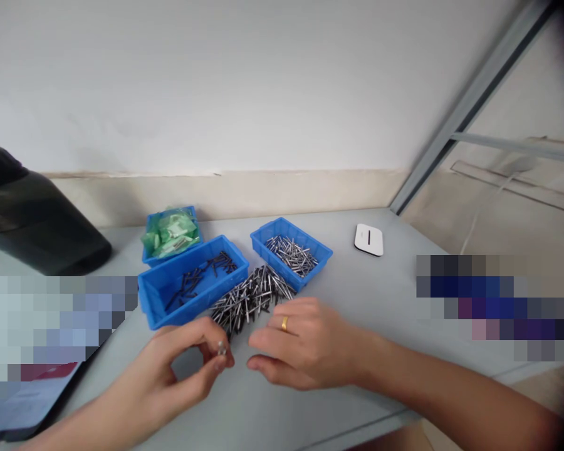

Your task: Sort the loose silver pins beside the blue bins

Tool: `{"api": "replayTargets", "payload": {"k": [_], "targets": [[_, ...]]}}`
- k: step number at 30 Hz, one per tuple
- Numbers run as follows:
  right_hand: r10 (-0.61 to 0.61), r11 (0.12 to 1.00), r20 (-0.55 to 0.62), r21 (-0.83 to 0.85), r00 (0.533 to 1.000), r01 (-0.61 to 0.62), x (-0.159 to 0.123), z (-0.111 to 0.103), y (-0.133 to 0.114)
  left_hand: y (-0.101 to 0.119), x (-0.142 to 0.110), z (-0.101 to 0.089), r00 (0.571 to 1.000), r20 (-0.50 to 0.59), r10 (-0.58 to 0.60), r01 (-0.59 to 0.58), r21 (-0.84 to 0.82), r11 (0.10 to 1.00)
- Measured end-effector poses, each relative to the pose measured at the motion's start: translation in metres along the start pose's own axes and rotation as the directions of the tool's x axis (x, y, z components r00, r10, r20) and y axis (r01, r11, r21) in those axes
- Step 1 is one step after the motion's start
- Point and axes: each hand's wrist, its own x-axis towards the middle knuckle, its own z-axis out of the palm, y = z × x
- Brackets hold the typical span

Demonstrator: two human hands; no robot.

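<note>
My left hand (188, 363) is closed in a pinch, with the small silver ends of thin metal pins (221, 348) showing between thumb and forefinger. Facing it across a small gap is my right hand (305, 344), a gold-coloured ring on one finger. Its fingers are curled with the thumb close beneath, and whatever they may hold is hidden. Just beyond both hands lies a loose pile of silver and black metal pins (251, 297). Behind the left hand, a blue bin (169, 316) has dark pins in it. Another blue bin (322, 260), behind the pile, holds silver pins.
At the back left, a smaller blue bin (146, 255) contains a green plastic bag (172, 232). A dark bottle (42, 213) stands at far left. A white square device (369, 240) lies right of the bins. The wall (263, 94) bounds the grey table (366, 288) behind.
</note>
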Motion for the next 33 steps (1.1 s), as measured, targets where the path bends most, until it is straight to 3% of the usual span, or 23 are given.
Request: {"api": "replayTargets", "payload": {"k": [10, 18, 22, 27, 33], "targets": [[-0.001, 1.0, 0.074, -0.02, 0.997, 0.002, -0.003, 0.002, 0.0, 0.001, 0.005, 0.005, 0.995, 0.1, 0.007, -0.018, 0.111, 0.994], [-0.015, 0.999, 0.181, -0.029, 0.983, 0.021, -0.004, 0.002, 0.002, 0.0, 0.005, 0.006, 0.995, 0.095, 0.004, -0.016, 0.121, 0.993], [-0.018, 1.0, 0.147, -0.012, 0.989, 0.02, -0.005, 0.004, 0.001, -0.001, 0.005, 0.007, 0.996, 0.078, 0.041, -0.051, 0.135, 0.99], [-0.035, 0.999, 0.219, -0.006, 0.975, 0.037, -0.005, 0.007, -0.001, -0.006, 0.003, 0.009, 0.994, 0.085, 0.066, -0.074, 0.087, 0.994], [-0.034, 0.999, 0.176, 0.01, 0.984, 0.033, -0.007, 0.008, -0.002, -0.006, 0.002, 0.008, 0.994, 0.09, 0.064, -0.066, 0.029, 0.997]]}}
